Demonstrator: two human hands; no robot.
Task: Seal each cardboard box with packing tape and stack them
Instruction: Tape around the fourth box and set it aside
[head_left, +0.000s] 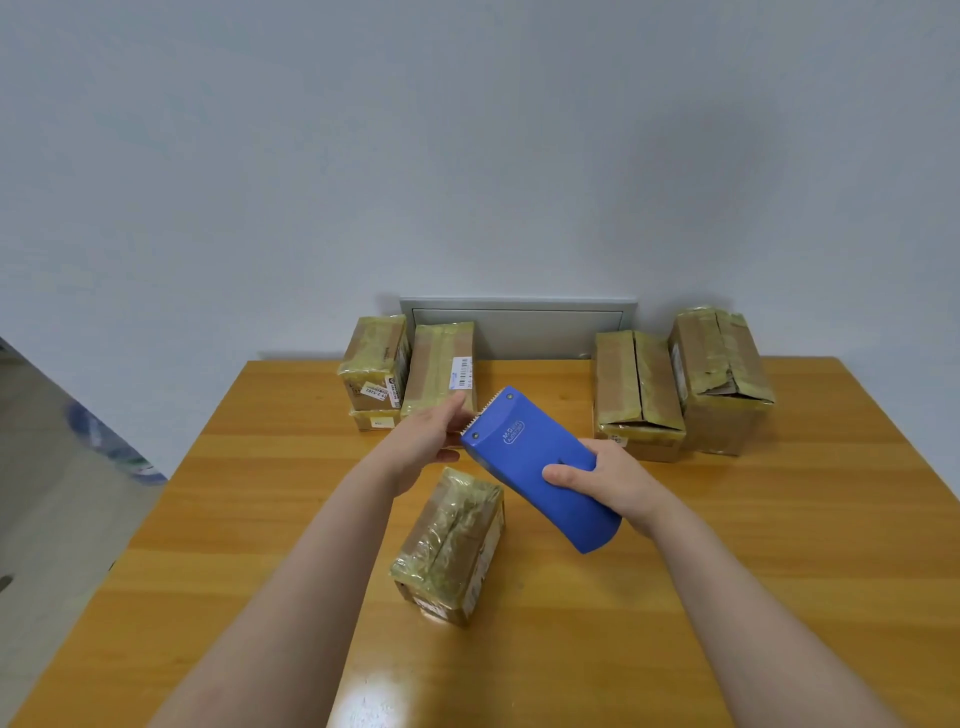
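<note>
My right hand grips a blue tape dispenser by its rear half, held above the table with its toothed cutter pointing up and left. My left hand is at the cutter end, its fingers reaching under the teeth; whether they pinch tape I cannot tell. Below the dispenser a small taped cardboard box lies on the wooden table. Two taped boxes stand at the back right, the further one with a torn flap.
At the back left stands a stack of small boxes with a labelled box beside it. A grey panel is set in the white wall behind the table. The floor drops off along the table's left edge.
</note>
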